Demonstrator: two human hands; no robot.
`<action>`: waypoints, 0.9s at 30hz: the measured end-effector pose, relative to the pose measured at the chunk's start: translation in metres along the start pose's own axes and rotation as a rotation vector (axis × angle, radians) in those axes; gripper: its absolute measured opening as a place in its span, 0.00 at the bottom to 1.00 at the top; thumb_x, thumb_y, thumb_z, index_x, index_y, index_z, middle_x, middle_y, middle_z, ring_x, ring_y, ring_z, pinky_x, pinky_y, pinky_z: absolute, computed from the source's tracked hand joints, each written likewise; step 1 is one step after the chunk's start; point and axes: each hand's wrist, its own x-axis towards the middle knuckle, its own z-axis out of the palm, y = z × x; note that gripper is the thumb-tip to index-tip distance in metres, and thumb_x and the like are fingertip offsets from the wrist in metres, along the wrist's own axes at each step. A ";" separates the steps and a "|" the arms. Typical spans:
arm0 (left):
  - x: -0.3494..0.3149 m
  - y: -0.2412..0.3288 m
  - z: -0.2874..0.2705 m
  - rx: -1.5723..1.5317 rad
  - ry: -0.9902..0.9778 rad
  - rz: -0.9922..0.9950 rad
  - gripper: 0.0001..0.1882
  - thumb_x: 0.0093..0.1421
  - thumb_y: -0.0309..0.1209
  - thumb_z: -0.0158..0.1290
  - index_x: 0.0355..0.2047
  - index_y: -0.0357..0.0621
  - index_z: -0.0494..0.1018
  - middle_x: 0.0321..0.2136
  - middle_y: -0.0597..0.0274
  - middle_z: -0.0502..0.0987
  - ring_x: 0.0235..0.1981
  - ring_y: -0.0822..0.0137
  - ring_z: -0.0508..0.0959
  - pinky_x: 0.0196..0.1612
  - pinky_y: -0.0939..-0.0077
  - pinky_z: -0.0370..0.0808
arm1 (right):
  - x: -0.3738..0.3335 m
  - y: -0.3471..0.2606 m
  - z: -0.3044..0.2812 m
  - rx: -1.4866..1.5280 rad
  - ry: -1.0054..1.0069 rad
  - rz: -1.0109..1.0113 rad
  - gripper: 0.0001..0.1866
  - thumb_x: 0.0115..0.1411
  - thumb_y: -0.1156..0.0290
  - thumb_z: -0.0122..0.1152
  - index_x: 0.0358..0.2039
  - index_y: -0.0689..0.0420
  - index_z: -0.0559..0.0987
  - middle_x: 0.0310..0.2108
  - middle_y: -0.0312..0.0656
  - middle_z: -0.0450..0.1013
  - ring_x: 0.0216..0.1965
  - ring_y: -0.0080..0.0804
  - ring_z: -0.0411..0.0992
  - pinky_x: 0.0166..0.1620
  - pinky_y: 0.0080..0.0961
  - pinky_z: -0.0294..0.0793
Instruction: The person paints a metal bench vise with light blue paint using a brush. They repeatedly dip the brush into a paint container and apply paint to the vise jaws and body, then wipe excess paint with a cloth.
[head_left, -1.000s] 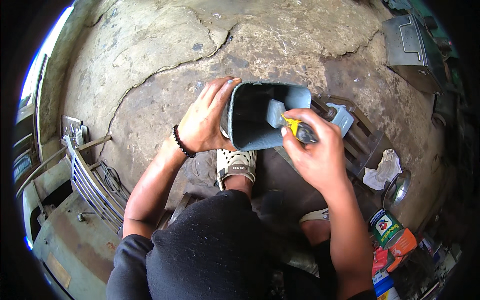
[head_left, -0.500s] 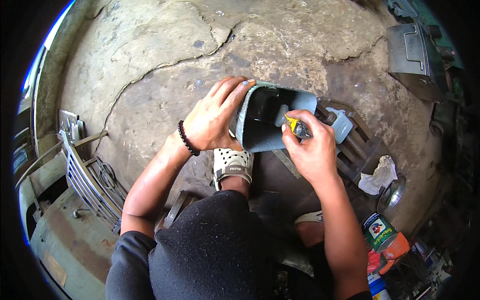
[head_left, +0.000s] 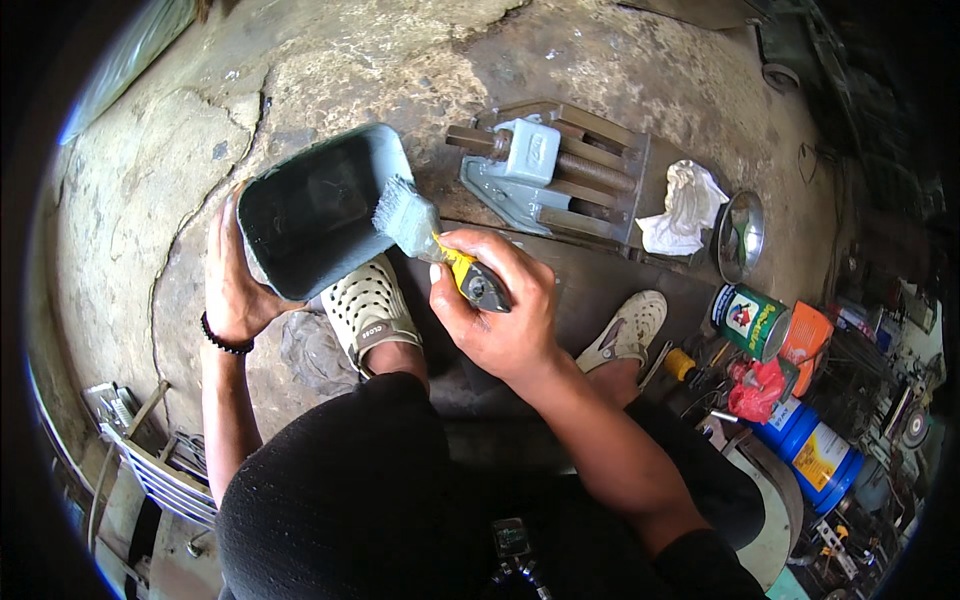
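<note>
My left hand (head_left: 235, 285) grips a hollow, rounded-corner metal box (head_left: 390, 150) from its left side, thumb under the lower edge. The box is tilted with its open end facing me; its far inside is dark and its rim and right wall are grey-blue. In my right hand (head_left: 510, 315) is a paintbrush (head_left: 412, 222) with a yellow and black handle. Grey-blue paint coats its bristles and lower part, which sit at the box's right rim. Beyond my right hand lies a vise (head_left: 532, 150) with a screw and several bars, partly painted the same grey-blue.
A stained white rag (head_left: 685, 212) and a round metal bowl (head_left: 728, 262) lie right of the vise. Farther right are a green can (head_left: 748, 322), a red plastic bag (head_left: 758, 392) and a blue bucket (head_left: 825, 465). A slatted metal frame (head_left: 165, 480) stands at the lower left.
The view has swung rightward. The brush has come out of the box to its right rim, and its bristles now show. The box's opening now faces me more.
</note>
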 end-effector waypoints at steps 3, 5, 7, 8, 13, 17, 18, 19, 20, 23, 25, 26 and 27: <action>-0.005 0.002 -0.001 -0.023 0.010 -0.014 0.75 0.20 0.48 0.79 0.68 0.35 0.50 0.63 0.42 0.62 0.65 0.43 0.61 0.67 0.53 0.58 | -0.012 -0.003 -0.007 0.052 0.096 0.082 0.12 0.54 0.80 0.66 0.40 0.65 0.79 0.34 0.44 0.80 0.32 0.25 0.78 0.38 0.23 0.77; -0.006 0.005 -0.001 -0.020 0.007 -0.028 0.76 0.19 0.48 0.79 0.68 0.35 0.50 0.64 0.42 0.61 0.66 0.43 0.60 0.68 0.53 0.58 | -0.019 -0.003 -0.013 0.072 0.149 0.181 0.12 0.54 0.76 0.68 0.38 0.63 0.78 0.33 0.49 0.79 0.33 0.37 0.80 0.38 0.28 0.78; -0.005 0.010 -0.001 0.007 -0.002 -0.019 0.76 0.19 0.49 0.78 0.68 0.35 0.50 0.64 0.42 0.61 0.66 0.43 0.59 0.68 0.54 0.57 | -0.026 -0.002 -0.019 0.063 0.177 0.128 0.12 0.54 0.76 0.68 0.39 0.63 0.79 0.33 0.49 0.79 0.33 0.37 0.80 0.38 0.28 0.78; -0.005 0.012 -0.001 0.034 -0.011 -0.007 0.77 0.18 0.49 0.78 0.68 0.35 0.50 0.64 0.42 0.61 0.66 0.43 0.59 0.68 0.54 0.57 | -0.028 -0.002 -0.022 0.064 0.189 0.094 0.12 0.54 0.76 0.69 0.39 0.62 0.79 0.33 0.49 0.79 0.33 0.37 0.81 0.38 0.28 0.78; -0.010 0.017 -0.006 0.093 0.004 0.044 0.78 0.19 0.51 0.78 0.68 0.35 0.49 0.65 0.42 0.60 0.67 0.43 0.58 0.69 0.54 0.56 | -0.038 0.003 -0.035 0.014 0.164 0.118 0.09 0.58 0.78 0.65 0.39 0.64 0.79 0.33 0.42 0.78 0.31 0.22 0.76 0.35 0.20 0.75; -0.016 0.017 -0.003 -0.010 0.030 -0.005 0.72 0.23 0.46 0.77 0.67 0.35 0.51 0.63 0.43 0.63 0.65 0.47 0.62 0.67 0.57 0.58 | -0.040 0.010 -0.038 0.498 0.239 0.449 0.09 0.65 0.75 0.59 0.44 0.62 0.75 0.28 0.39 0.75 0.26 0.20 0.74 0.30 0.20 0.76; -0.017 0.017 -0.001 -0.067 0.054 -0.022 0.66 0.27 0.43 0.76 0.66 0.35 0.54 0.60 0.46 0.66 0.63 0.51 0.65 0.66 0.60 0.61 | -0.042 0.013 -0.041 0.561 0.270 0.499 0.09 0.66 0.72 0.57 0.45 0.62 0.75 0.27 0.40 0.75 0.26 0.23 0.74 0.32 0.22 0.76; -0.017 0.017 0.000 -0.096 0.089 -0.037 0.61 0.30 0.40 0.75 0.65 0.36 0.56 0.58 0.48 0.69 0.60 0.55 0.68 0.65 0.62 0.63 | -0.044 0.016 -0.044 0.700 0.324 0.536 0.10 0.66 0.71 0.57 0.45 0.61 0.76 0.27 0.40 0.75 0.27 0.24 0.73 0.32 0.23 0.76; -0.017 0.017 0.001 -0.150 0.073 -0.078 0.63 0.30 0.41 0.76 0.65 0.35 0.55 0.59 0.47 0.68 0.61 0.54 0.67 0.65 0.62 0.62 | -0.048 0.021 -0.047 0.862 0.360 0.545 0.11 0.65 0.69 0.58 0.44 0.60 0.76 0.27 0.41 0.75 0.27 0.25 0.73 0.33 0.24 0.76; -0.014 0.018 0.011 -0.371 0.095 -0.181 0.59 0.34 0.43 0.76 0.63 0.34 0.56 0.56 0.49 0.69 0.58 0.58 0.70 0.63 0.64 0.66 | -0.068 0.039 -0.061 1.193 0.405 0.729 0.13 0.62 0.64 0.58 0.43 0.57 0.77 0.28 0.41 0.75 0.29 0.30 0.72 0.35 0.30 0.70; -0.010 0.016 0.020 -0.379 0.155 -0.218 0.56 0.36 0.42 0.75 0.61 0.35 0.58 0.54 0.50 0.70 0.55 0.59 0.72 0.60 0.64 0.69 | -0.091 0.052 -0.071 1.336 0.399 0.786 0.14 0.61 0.62 0.57 0.44 0.55 0.78 0.27 0.42 0.74 0.29 0.33 0.69 0.36 0.32 0.66; -0.007 0.014 0.025 -0.352 0.189 -0.219 0.54 0.37 0.42 0.75 0.61 0.35 0.58 0.53 0.51 0.71 0.54 0.60 0.73 0.58 0.65 0.70 | -0.104 0.058 -0.075 1.338 0.381 0.785 0.14 0.60 0.63 0.56 0.44 0.56 0.77 0.27 0.43 0.73 0.28 0.33 0.68 0.35 0.32 0.65; -0.004 0.012 0.031 -0.312 0.234 -0.213 0.52 0.38 0.41 0.73 0.60 0.36 0.59 0.51 0.52 0.72 0.51 0.60 0.74 0.56 0.65 0.72 | -0.116 0.065 -0.079 1.346 0.414 0.826 0.14 0.60 0.63 0.56 0.44 0.56 0.77 0.27 0.43 0.73 0.28 0.33 0.68 0.35 0.32 0.65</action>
